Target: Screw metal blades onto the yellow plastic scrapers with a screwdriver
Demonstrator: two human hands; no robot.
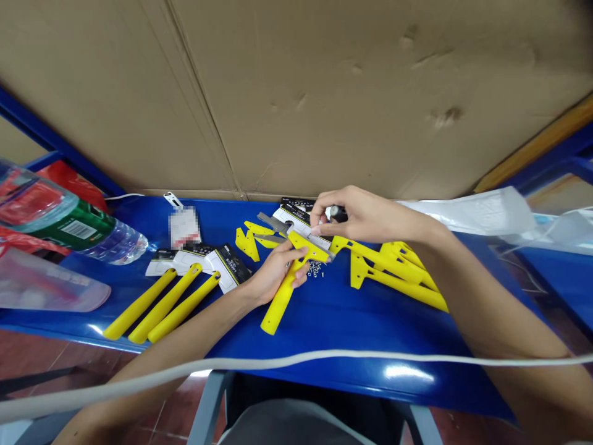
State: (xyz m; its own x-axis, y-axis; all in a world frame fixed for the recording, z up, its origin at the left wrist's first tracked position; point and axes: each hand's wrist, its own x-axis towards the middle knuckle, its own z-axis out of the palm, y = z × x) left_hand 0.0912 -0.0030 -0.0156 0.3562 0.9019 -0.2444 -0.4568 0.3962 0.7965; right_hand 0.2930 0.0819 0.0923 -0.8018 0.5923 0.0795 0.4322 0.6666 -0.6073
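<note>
My left hand (278, 272) is wrapped round a yellow scraper (277, 312) near its head, the handle slanting down toward the table's front edge. A grey metal blade lies along the scraper's head. Above that head, my right hand (347, 213) is closed round a screwdriver (338, 214) with a dark handle; its tip is hidden by the fingers. Small loose screws (315, 269) lie in a pile just behind the scraper. Flat yellow plates (247, 244) and another grey blade (272, 222) rest to the left of the hands.
Yellow scraper handles (398, 281) are heaped at right. Three yellow pieces (139, 305) lie at left, against black-and-white packaging cards (227, 266). A water bottle (78, 216) and a translucent cup (50, 284) occupy the left side. A white cable (296, 358) crosses in front of the blue table (352, 364).
</note>
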